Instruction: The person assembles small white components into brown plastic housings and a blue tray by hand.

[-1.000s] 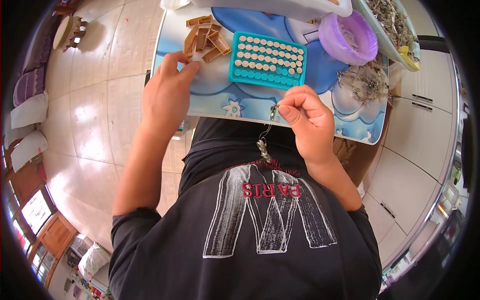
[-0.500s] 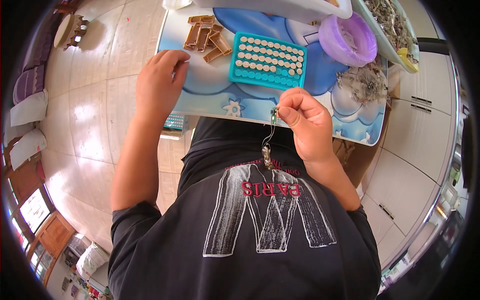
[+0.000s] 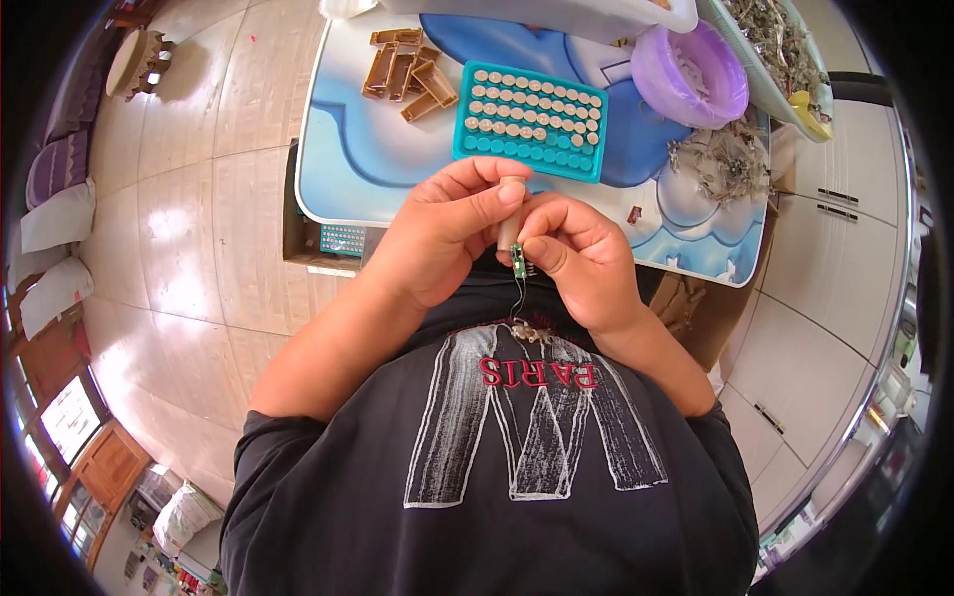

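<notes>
My left hand [image 3: 442,223] pinches a beige cylindrical tube [image 3: 508,233], held upright over the table's near edge. Its fingers cover part of the tube's side. Close against it, my right hand [image 3: 581,248] grips a small green circuit board [image 3: 519,262] between thumb and fingertips, at the tube's lower end. I cannot tell whether board and tube touch. Thin wires run down from the board to a small metallic cluster [image 3: 527,331] in front of my shirt. Beyond my hands lies a teal tray [image 3: 459,124] with rows of round beige-topped pieces; its nearest row shows bare teal spots.
Brown open plastic cases [image 3: 402,74] lie at the table's far left. A purple bowl [image 3: 651,74], a tangle of wired parts [image 3: 725,164] and a bin of similar parts [image 3: 775,50] stand on the right. A small brown piece [image 3: 634,215] lies near my right hand.
My left hand has come from the table's left side to meet my right hand and now holds a beige tube. My right hand has shifted slightly left and nearer with the circuit board.
</notes>
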